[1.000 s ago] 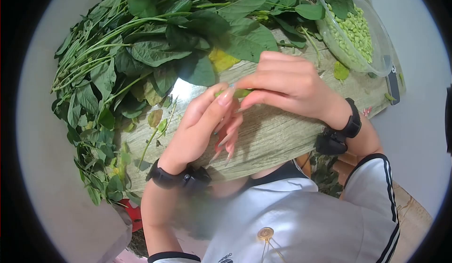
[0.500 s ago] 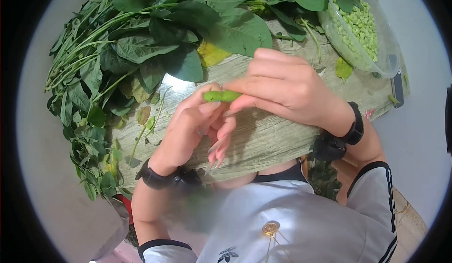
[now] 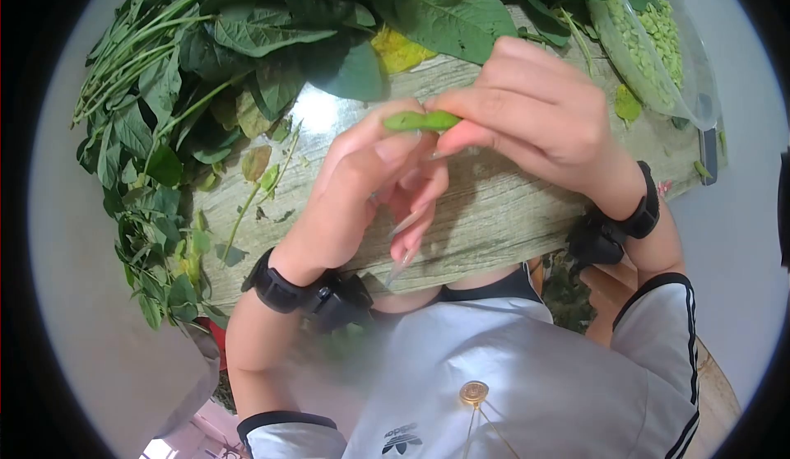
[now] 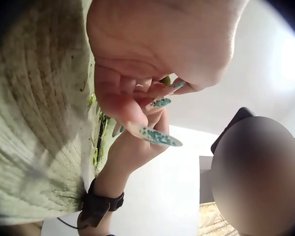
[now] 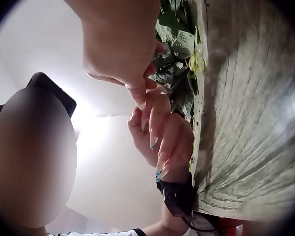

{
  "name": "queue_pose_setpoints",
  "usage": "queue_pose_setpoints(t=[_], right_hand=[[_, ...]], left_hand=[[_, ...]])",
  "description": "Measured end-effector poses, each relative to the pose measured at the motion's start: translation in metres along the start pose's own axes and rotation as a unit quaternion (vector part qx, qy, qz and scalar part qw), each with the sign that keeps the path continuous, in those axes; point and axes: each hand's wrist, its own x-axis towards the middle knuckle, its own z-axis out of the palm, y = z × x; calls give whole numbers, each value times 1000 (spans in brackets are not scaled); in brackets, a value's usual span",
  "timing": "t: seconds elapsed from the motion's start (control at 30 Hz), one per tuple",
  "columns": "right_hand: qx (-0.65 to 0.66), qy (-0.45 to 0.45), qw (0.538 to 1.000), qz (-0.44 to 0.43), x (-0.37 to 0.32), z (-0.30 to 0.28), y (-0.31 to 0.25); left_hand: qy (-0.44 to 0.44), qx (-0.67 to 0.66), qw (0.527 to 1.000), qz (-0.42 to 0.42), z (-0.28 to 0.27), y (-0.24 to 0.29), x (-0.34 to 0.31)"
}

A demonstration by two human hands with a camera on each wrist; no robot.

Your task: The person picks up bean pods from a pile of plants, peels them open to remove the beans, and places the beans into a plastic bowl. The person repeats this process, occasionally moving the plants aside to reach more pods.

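Observation:
A green bean pod (image 3: 420, 122) lies crosswise between both hands over the front part of the table. My left hand (image 3: 346, 187) pinches its left end between thumb and forefinger, the other fingers hanging loosely below. At the pod's other end, my right hand (image 3: 547, 122) grips it with thumb and forefinger. In the left wrist view only a sliver of pod (image 4: 166, 79) shows past the fingers, beside long nails with green flecks. The right wrist view has the right hand (image 5: 123, 54) meeting the left hand (image 5: 162, 130) at the fingertips; the pod is hidden there.
Leafy bean stalks (image 3: 271, 35) heap along the back and left of the wood-grain table (image 3: 494, 220). A clear plastic tub (image 3: 705, 109) with shelled green beans (image 3: 662, 44) stands at the back right, beside a dark flat object (image 3: 708, 156). Yellow leaves (image 3: 399, 50) lie nearby.
One second ago fingers covered most of the pod; now much more of its length shows between them. The head view has shifted slightly, and both hands stay together on the pod.

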Motion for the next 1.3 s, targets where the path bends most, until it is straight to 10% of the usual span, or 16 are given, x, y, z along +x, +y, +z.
queue_pose_setpoints(t=[1.3], right_hand=[[-69,-15,997,-30,7,-4,-11]], left_hand=[[19,15,998,57,4,-10,2]])
